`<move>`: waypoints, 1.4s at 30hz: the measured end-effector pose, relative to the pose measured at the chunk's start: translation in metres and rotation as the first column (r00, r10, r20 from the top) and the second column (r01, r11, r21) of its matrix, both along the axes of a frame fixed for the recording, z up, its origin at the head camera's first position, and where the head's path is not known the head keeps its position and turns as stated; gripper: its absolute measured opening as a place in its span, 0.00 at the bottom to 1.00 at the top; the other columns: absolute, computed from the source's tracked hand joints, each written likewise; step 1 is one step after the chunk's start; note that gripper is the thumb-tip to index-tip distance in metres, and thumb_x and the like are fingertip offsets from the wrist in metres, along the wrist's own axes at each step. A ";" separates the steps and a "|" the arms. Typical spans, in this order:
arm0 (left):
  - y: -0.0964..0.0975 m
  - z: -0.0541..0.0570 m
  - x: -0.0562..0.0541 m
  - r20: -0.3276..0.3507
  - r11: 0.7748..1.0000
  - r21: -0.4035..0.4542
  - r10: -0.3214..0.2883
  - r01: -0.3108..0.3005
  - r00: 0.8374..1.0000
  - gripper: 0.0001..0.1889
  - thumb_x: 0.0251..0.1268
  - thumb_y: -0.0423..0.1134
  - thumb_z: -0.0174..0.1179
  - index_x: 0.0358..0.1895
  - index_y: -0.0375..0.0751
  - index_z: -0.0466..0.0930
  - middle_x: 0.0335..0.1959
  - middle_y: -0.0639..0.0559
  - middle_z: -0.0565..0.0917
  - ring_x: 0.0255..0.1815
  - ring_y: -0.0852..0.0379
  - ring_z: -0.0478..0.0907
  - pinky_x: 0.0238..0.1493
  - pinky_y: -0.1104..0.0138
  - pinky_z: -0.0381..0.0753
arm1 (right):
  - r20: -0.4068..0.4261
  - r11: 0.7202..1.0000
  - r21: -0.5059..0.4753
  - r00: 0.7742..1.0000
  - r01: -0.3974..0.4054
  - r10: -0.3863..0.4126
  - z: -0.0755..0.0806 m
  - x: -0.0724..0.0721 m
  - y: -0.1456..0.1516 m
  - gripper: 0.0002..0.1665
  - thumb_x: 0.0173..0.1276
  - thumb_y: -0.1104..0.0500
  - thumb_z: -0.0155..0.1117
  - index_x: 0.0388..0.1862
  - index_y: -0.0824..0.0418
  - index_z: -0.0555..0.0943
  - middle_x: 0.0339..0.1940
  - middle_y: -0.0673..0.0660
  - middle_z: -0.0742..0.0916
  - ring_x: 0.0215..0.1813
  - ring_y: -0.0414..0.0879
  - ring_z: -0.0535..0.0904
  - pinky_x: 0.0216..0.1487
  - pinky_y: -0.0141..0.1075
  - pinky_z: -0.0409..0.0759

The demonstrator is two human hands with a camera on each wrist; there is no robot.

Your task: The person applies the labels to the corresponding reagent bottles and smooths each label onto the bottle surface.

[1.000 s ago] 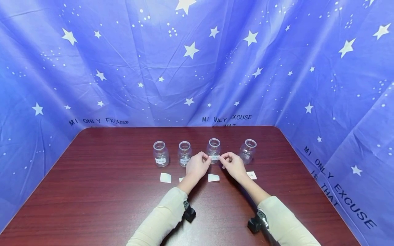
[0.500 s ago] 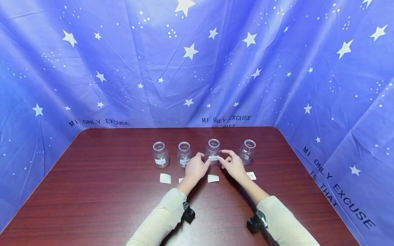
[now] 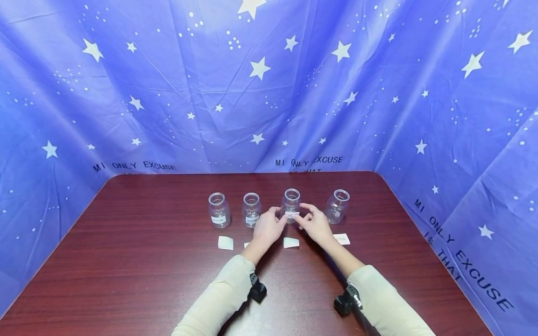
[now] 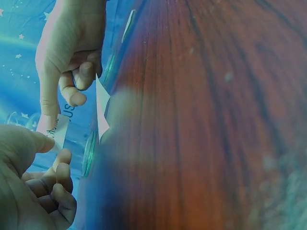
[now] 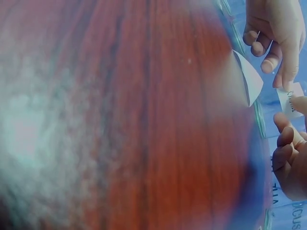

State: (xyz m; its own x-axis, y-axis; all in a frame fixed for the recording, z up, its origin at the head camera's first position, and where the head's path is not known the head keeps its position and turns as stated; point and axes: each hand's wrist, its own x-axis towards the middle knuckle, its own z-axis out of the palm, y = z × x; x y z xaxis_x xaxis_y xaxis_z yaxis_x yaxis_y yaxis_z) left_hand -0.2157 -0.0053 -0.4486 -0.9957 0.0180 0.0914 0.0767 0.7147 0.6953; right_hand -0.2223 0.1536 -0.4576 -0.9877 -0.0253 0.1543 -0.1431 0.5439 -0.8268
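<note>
A clear glass jar (image 3: 291,201) stands upright, third from the left in a row, with a small white printed label (image 3: 291,215) on its front. My left hand (image 3: 269,228) is at the jar's left side, fingers curled, its thumb touching the label. From the right, my right hand (image 3: 317,226) presses its thumb on the label's other end while its index finger lies along the jar's right side. Both thumbs meet the label (image 4: 60,128) in the left wrist view. The hands partly cover the jar's lower body.
Two labelled jars, the leftmost jar (image 3: 219,210) and its neighbour (image 3: 251,205), stand to the left. An unlabelled jar (image 3: 338,207) is at the right. White paper pieces lie in front, including a left one (image 3: 225,243), a middle one (image 3: 291,242) and a printed one (image 3: 343,239).
A second ago both hands pinched the label's ends at the jar. The right fingers then spread, and the right thumb has moved left onto the label. The left hand has barely moved.
</note>
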 end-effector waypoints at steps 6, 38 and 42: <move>0.001 -0.002 0.000 -0.018 1.000 0.000 0.002 -0.002 1.000 0.21 0.62 0.51 0.56 0.53 0.42 0.77 0.23 0.56 0.80 0.25 0.61 0.75 0.28 0.67 0.73 | -0.003 1.000 0.001 1.000 -0.017 0.017 -0.001 0.000 0.004 0.28 0.62 0.51 0.65 0.58 0.63 0.75 0.13 0.55 0.81 0.17 0.41 0.73 0.23 0.29 0.66; 0.005 -0.001 0.002 0.013 0.998 -0.058 0.023 -0.022 1.000 0.24 0.60 0.50 0.59 0.55 0.41 0.75 0.26 0.54 0.82 0.31 0.56 0.79 0.33 0.62 0.77 | 0.012 0.997 0.071 0.999 -0.034 0.033 -0.007 -0.003 0.001 0.32 0.59 0.52 0.68 0.60 0.64 0.73 0.15 0.55 0.82 0.17 0.40 0.74 0.25 0.29 0.68; 0.005 -0.001 0.002 0.014 0.997 -0.072 0.030 -0.029 0.999 0.23 0.61 0.51 0.59 0.55 0.43 0.75 0.27 0.54 0.83 0.33 0.56 0.80 0.35 0.61 0.77 | -0.012 0.996 0.075 0.999 -0.049 0.050 -0.006 -0.004 0.005 0.29 0.61 0.53 0.66 0.59 0.63 0.75 0.13 0.53 0.81 0.19 0.41 0.76 0.31 0.29 0.70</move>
